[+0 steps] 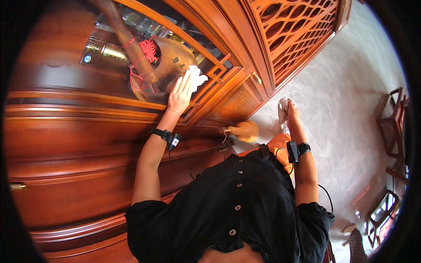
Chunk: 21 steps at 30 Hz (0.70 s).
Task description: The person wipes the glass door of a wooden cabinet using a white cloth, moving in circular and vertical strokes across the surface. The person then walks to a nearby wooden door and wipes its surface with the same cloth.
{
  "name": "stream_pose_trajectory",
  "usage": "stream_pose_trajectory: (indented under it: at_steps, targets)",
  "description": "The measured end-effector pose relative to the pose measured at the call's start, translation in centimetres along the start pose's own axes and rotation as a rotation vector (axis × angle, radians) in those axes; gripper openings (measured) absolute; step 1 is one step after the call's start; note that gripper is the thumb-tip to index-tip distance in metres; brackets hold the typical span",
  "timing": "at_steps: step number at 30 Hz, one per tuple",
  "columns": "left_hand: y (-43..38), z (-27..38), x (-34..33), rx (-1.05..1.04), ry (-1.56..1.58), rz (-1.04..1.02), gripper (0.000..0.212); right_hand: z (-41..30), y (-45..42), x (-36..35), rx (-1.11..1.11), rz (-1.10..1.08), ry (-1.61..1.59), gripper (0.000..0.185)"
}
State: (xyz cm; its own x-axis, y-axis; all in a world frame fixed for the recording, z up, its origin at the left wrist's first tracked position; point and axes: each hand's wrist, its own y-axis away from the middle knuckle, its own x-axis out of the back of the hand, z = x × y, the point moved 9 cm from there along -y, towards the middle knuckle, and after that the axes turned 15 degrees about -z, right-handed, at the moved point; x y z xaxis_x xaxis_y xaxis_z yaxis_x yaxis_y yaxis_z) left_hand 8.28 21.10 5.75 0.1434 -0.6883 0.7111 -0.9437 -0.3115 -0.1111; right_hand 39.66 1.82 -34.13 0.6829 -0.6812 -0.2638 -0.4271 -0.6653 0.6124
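Note:
My left hand (179, 98) presses a crumpled white tissue or cloth (196, 77) with nearly straight fingers against the lower body of a large brown gourd (176, 56). The gourd has a long neck and dark painted marks, and lies tilted in front of the cabinet's dark panes. A red decorative knot (148, 51) and red cords hang about its neck. Lower and to the right, my right hand (293, 113) grips a bunched greyish-beige cloth (283, 110) above the floor, apart from the cabinet.
The reddish wooden cabinet (72, 148) has carved panels, a lattice door (296, 36) and a brass handle (257, 78). A smaller orange-tan gourd (246, 131) stands low beside it. Wooden chairs (391, 123) line the right edge of the grey floor (345, 108). Boxed goods (105, 49) show behind the large gourd.

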Motion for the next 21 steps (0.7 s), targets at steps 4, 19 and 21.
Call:
stream_pose_trajectory:
  at_steps: [4,19,21]
  targets:
    - [0.8,-4.3,1.9,0.181,-0.075,-0.073,0.044,0.5,-1.3,-0.5,-0.039,0.008,0.015,0.06]
    - [0.3,-5.7,6.2,0.334,-0.019,0.143,0.039,-4.9,-1.5,-4.9,0.061,-0.132,-0.047,0.047]
    - [0.7,-10.7,7.7,0.523,0.075,0.239,0.041,-4.1,-1.6,-4.3,0.053,-0.109,-0.135,0.047]
